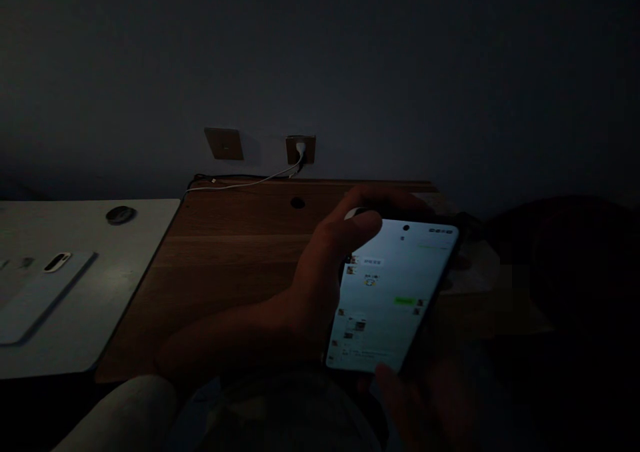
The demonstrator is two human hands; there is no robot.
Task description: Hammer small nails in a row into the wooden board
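Observation:
A smartphone (387, 299) with a lit chat screen is tilted over the table's right part. My left hand (320, 272) is closed around its upper left side, with the thumb over the top corner and the fingers behind the top edge. At the phone's lower edge is my right hand (425, 399), dark and partly lost in shadow. One of its fingertips rests on the bottom of the screen, and another seems to sit just under the edge. The phone's back is hidden.
Under my forearm lies a brown wooden tabletop (225, 252). A white table (145, 252) adjoins it at left, bearing a light-coloured phone-like slab (47, 299) and a dark round disc (120, 215). Cables (240, 185) run to a wall socket (307, 151). The right side is very dark.

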